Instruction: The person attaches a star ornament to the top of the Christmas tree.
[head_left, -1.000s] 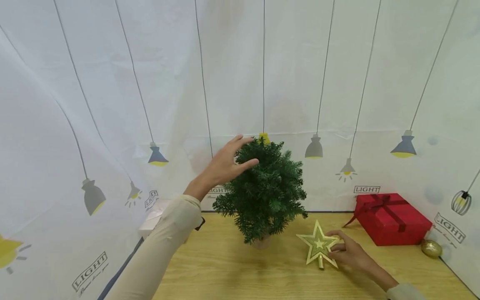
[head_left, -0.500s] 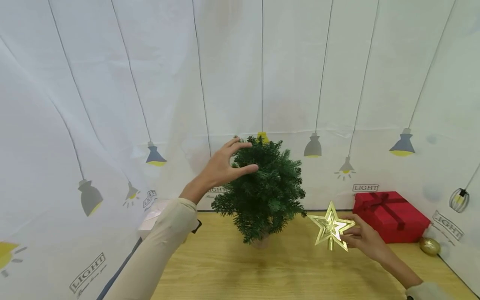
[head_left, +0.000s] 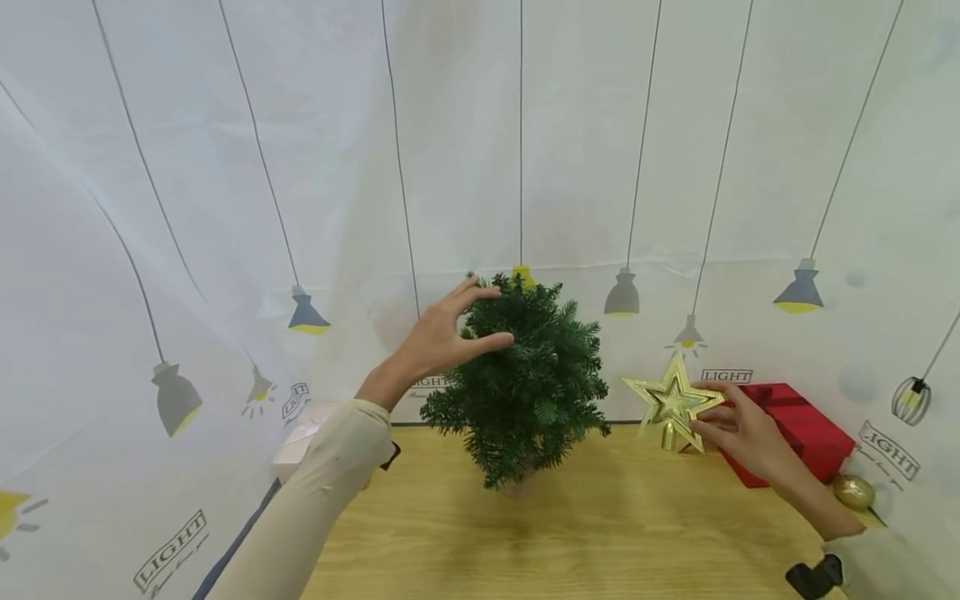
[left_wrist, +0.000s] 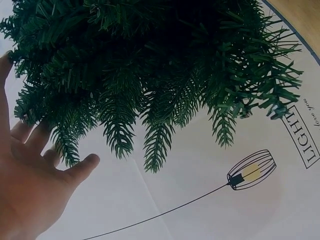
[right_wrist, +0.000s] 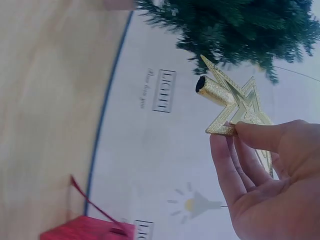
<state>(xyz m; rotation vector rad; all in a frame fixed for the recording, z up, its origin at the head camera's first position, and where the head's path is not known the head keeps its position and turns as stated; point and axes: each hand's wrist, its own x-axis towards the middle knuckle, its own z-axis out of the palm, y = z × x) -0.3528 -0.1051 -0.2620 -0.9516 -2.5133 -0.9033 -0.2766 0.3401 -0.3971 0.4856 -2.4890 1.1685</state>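
A small artificial Christmas tree (head_left: 540,375) stands upright on a pale base at the middle of the table. My left hand (head_left: 435,337) is at the upper left of its branches, thumb and fingers spread apart in a wide curve. In the left wrist view the fingertips of that hand (left_wrist: 30,182) reach into the outer needles. With thumb and fingers my right hand (head_left: 753,433) pinches a gold star tree topper (head_left: 676,402) by one point, raised to the right of the tree. The right wrist view shows the topper's hollow tube (right_wrist: 214,91) facing away from the hand.
Behind my right hand sits a red gift box (head_left: 810,421) with a dark red ribbon, and a gold ball (head_left: 853,492) lies beside it. A pale box (head_left: 296,442) is at the left, partly behind my sleeve. A lamp-print backdrop (head_left: 465,150) closes off the wooden table (head_left: 570,542).
My right hand has lifted the star tree topper from low over the table, up and to the right. The left hand has stayed by the tree, its thumb and fingers slightly wider apart.
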